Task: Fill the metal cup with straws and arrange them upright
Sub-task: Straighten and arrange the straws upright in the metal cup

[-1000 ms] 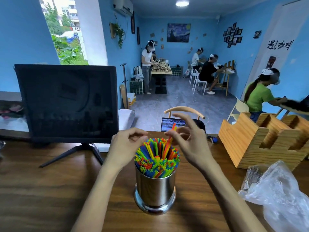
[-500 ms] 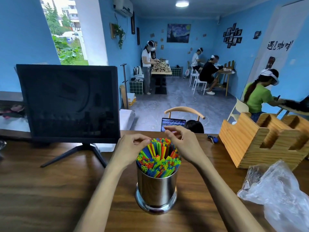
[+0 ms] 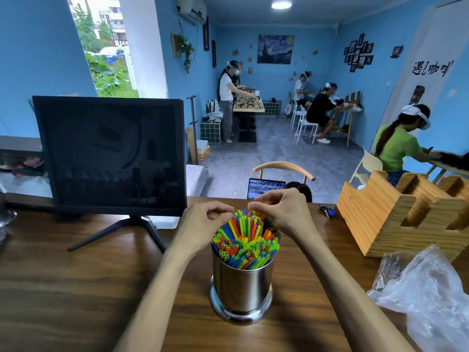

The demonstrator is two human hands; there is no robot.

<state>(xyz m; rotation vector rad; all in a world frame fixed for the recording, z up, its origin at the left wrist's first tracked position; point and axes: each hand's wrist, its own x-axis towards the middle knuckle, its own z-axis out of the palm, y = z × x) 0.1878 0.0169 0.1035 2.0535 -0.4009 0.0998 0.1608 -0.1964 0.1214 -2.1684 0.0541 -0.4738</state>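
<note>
Behind the left hand (image 3: 203, 222) stands a dark monitor (image 3: 109, 153); beyond the right hand (image 3: 281, 212), a wooden rack (image 3: 396, 219) and a plastic bag (image 3: 426, 295). Directly below and between both hands sits the metal cup (image 3: 242, 283), packed with coloured straws (image 3: 246, 242). Both hands curl at the straw tips; whether either actually pinches one, I cannot tell. A sideways tug could likely tilt the bundle or tip the cup.

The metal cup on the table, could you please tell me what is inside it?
The metal cup is packed with colourful straws, their open tops above the rim. Their lower lengths and the cup's bottom are hidden by its wall. Both hands, left hand and right hand, are at the far tops.
</note>
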